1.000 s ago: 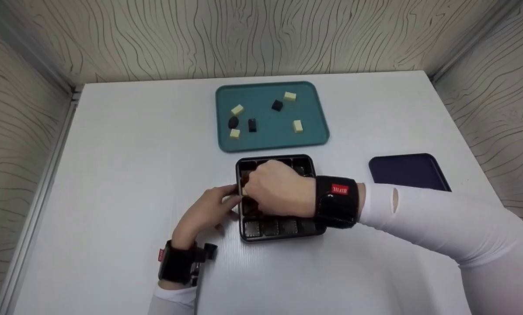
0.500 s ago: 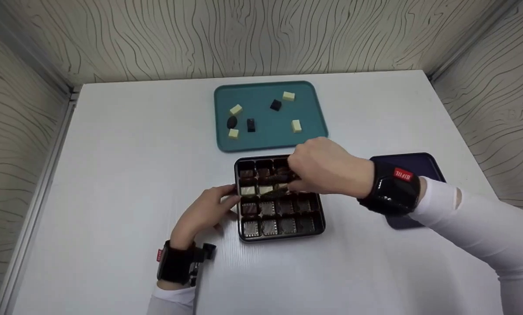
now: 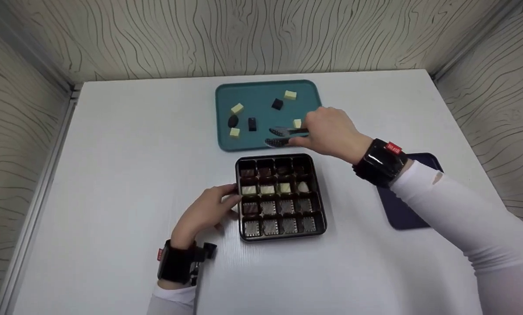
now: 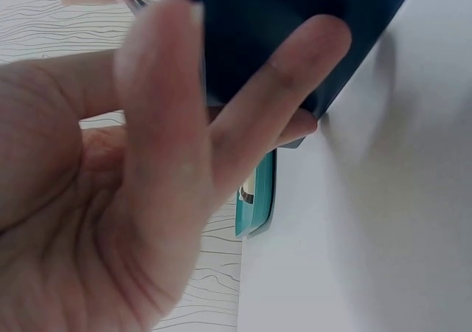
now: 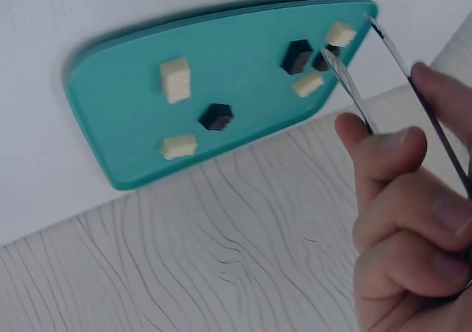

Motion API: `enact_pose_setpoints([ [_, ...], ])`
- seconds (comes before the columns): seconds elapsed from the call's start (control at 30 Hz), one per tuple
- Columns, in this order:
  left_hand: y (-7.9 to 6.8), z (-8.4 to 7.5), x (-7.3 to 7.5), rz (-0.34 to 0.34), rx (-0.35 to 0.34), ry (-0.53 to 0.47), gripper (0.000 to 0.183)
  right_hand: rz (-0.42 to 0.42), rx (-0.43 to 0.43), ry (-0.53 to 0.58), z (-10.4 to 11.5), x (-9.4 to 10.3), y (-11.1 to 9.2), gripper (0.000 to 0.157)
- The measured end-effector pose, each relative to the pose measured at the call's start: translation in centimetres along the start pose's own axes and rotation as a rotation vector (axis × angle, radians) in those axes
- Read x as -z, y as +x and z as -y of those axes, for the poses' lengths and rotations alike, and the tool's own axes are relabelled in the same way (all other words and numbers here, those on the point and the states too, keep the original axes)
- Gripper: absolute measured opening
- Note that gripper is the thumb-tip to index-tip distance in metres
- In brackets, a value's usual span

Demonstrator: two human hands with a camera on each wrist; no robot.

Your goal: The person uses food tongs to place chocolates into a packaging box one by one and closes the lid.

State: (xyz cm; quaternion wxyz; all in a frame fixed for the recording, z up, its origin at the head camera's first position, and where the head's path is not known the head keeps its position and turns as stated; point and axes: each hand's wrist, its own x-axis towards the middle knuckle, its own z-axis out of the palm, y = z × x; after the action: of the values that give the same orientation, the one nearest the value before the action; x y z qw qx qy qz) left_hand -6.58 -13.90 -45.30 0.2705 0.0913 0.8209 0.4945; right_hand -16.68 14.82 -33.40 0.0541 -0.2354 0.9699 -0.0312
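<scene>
Wavy-grained panels stand behind a white table. Over the near right part of a teal tray, tongs hang with their 2 parted tips pointing left in the head view, their long axis running nearly along the tray's near edge. Their rear end is lost inside the right hand; 1 white piece is partly covered, and a white sleeve cuts across a navy tray. Thumb and curled fingers pinch the tongs, whose tips reach past the fingertips. Beside a 16-compartment black box, the left hand touches the left wall with straight, spread fingers, partly hidden from the head view.
</scene>
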Motion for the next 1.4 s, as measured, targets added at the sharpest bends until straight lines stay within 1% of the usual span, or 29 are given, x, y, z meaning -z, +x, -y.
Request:
enact_pose_setpoints([
  [0.13, 0.0, -0.1, 0.0, 0.002, 0.003, 0.003, 0.05, -0.021, -0.059, 0.031, -0.1, -1.0, 2.2, 0.067],
  [0.27, 0.1, -0.3, 0.0, 0.01, 0.008, -0.001, 0.052, -0.027, -0.125, 0.048, 0.3, -1.9, 4.2, 0.069],
  [0.47, 0.1, -0.4, -0.1, 0.025, -0.002, -0.032, 0.051, -0.019, -0.195, 0.06, 1.1, -2.9, 6.4, 0.065],
  [0.63, 0.1, -0.5, -0.2, 0.03, -0.003, -0.048, 0.05, -0.018, -0.237, 0.052, 1.6, -3.7, 7.5, 0.054],
  [0.73, 0.1, -0.4, -0.2, 0.026, -0.005, -0.042, 0.05, -0.026, -0.241, 0.051, 2.1, -4.0, 7.9, 0.049],
  [0.83, 0.1, -0.4, -0.1, 0.016, -0.014, -0.028, 0.049, -0.03, -0.242, 0.056, 2.7, -4.2, 8.2, 0.049],
  [1.07, 0.0, 0.0, -0.1, 0.013, -0.003, -0.048, 0.05, 0.001, -0.204, 0.019, 3.7, -4.7, 8.4, 0.049],
  [1.13, 0.0, 0.0, -0.2, 0.009, -0.003, -0.038, 0.05, -0.002, -0.193, 0.006, 3.8, -4.6, 8.3, 0.049],
  [1.23, 0.0, 0.0, -0.1, 0.005, 0.004, -0.031, 0.05, -0.003, -0.185, 0.003, 3.5, -4.3, 8.1, 0.054],
  [1.4, 0.0, -0.1, -0.1, 0.001, 0.003, -0.015, 0.048, 0.021, -0.202, 0.006, 2.2, -3.6, 7.5, 0.056],
])
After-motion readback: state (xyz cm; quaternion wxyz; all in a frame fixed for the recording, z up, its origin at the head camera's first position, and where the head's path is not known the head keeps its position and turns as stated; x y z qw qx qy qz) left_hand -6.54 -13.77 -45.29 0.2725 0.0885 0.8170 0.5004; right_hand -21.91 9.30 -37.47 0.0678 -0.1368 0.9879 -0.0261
